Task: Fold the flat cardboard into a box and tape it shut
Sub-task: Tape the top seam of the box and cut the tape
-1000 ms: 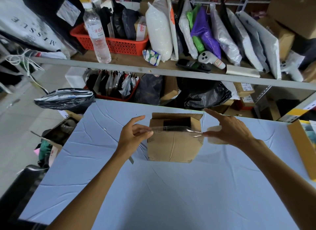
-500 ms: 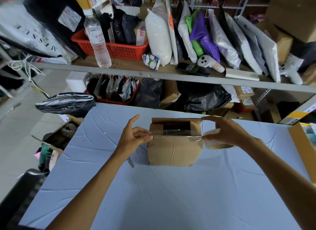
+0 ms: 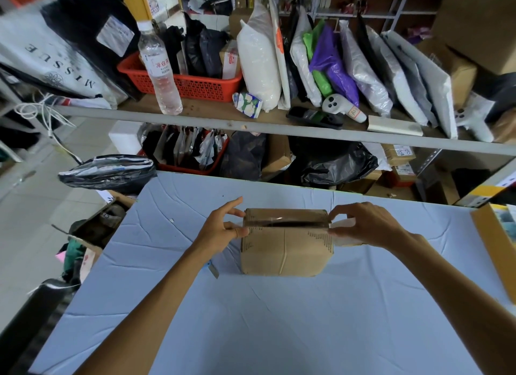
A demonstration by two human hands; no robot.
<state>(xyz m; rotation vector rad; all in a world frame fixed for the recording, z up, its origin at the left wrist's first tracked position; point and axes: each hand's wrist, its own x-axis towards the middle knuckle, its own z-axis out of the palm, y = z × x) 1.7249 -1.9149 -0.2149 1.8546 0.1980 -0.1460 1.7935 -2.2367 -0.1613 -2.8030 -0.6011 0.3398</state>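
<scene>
A small brown cardboard box [image 3: 284,249] stands on the pale blue table [image 3: 279,319], its top flaps nearly closed with a dark gap between them. A strip of clear tape [image 3: 284,222] stretches across the box top. My left hand [image 3: 223,229] pinches the tape's free end at the box's upper left corner. My right hand [image 3: 363,225] grips the roll of clear tape [image 3: 344,232] against the box's right side, partly hidden under my fingers.
A small cutter [image 3: 212,269] lies on the table just left of the box, by my left wrist. A yellow-edged carton [image 3: 494,243] sits at the table's right edge. Behind the table runs a cluttered shelf [image 3: 279,127] with a water bottle [image 3: 160,73] and red basket [image 3: 192,87].
Both hands have lowered the stretched tape onto the box top. The top flaps have closed further, and my right hand has drawn the roll down against the box's right side.
</scene>
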